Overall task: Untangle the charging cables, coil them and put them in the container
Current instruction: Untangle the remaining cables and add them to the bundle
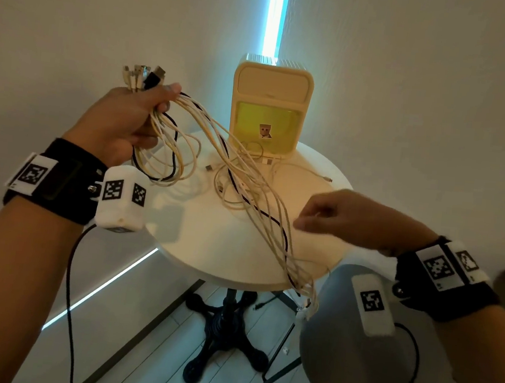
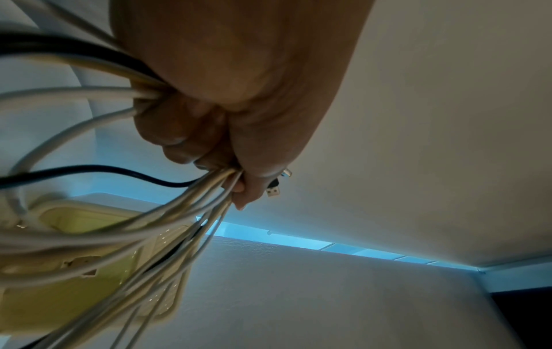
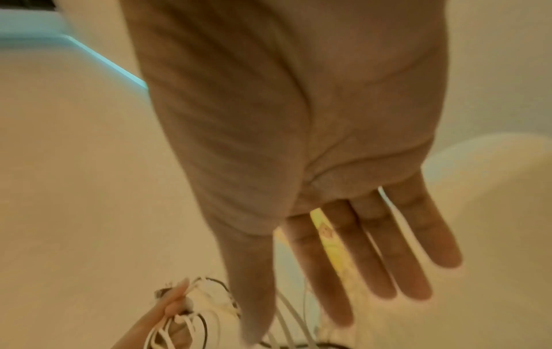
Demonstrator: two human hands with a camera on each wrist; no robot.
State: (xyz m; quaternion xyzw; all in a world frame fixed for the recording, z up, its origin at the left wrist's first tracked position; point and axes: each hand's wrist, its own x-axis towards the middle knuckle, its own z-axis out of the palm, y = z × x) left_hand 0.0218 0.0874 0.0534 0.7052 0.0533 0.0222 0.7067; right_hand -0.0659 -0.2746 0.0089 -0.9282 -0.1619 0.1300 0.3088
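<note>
My left hand (image 1: 138, 113) is raised left of the table and grips a bundle of white and black charging cables (image 1: 245, 184). Their plugs (image 1: 142, 75) stick up above the fist. The strands trail down and right across the table and hang over its front right edge. In the left wrist view the fingers (image 2: 191, 141) curl round the cables (image 2: 143, 226). My right hand (image 1: 326, 219) hovers over the table's right side and holds nothing; its fingers (image 3: 373, 248) are straight. A cream and yellow container (image 1: 269, 112) stands at the back of the table, with more loose cables (image 1: 242, 159) lying before it.
The round white table (image 1: 209, 236) stands in a wall corner on a black pedestal base (image 1: 224, 328). A grey chair (image 1: 338, 340) sits close at the front right, under the hanging cable ends. A bright light strip runs up the corner behind the container.
</note>
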